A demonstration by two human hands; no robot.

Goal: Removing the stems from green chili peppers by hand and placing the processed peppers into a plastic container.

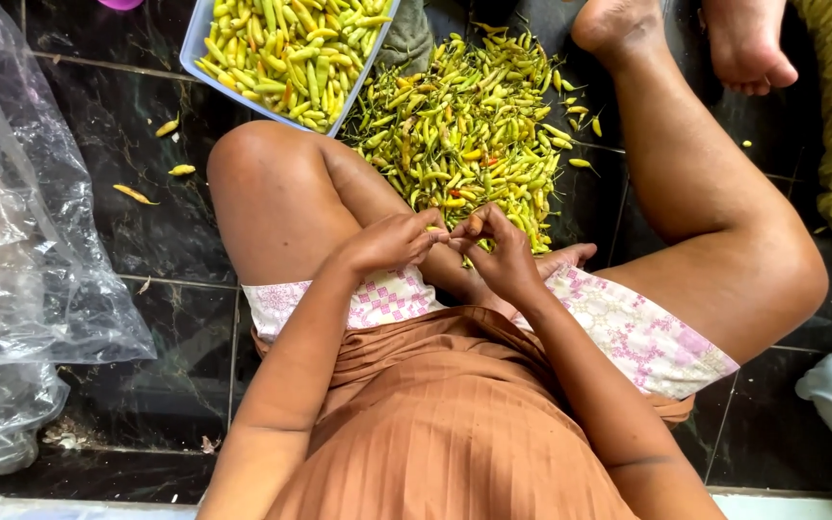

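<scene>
Nearest the head camera was your pleated rust-brown cotton top (455, 424), filling the lower middle of the view, with pink-and-white patterned shorts (628, 332) just beyond it. You sat cross-legged on a dark, glossy marble-patterned tile floor (166, 241).

Your two forearms reached forward and met above your lap. Your left hand (387, 243) and your right hand (505, 255) were touching at the fingertips, both pinched together on a small yellow-green chilli pepper (445, 231). The pepper was almost wholly hidden by your fingers, so its stem end could not be made out.

Just past your hands, between your knees, lay a loose heap of small yellow-green chilli peppers (474, 125) on the floor, with a few orange ones mixed in. Beyond your left knee stood a pale blue rectangular plastic tray (196, 43) filled with similar peppers. A few stray peppers (151, 159) lay apart on the tiles to the left. Crumpled clear plastic bags (21, 241) sat at the far left. Another person's bare foot (743, 43) rested at the top right.

A risk, as a judgement: with so light a pinch, the pepper could slip and drop into your lap, or its juice could sting if your fingers later touched your face.
</scene>
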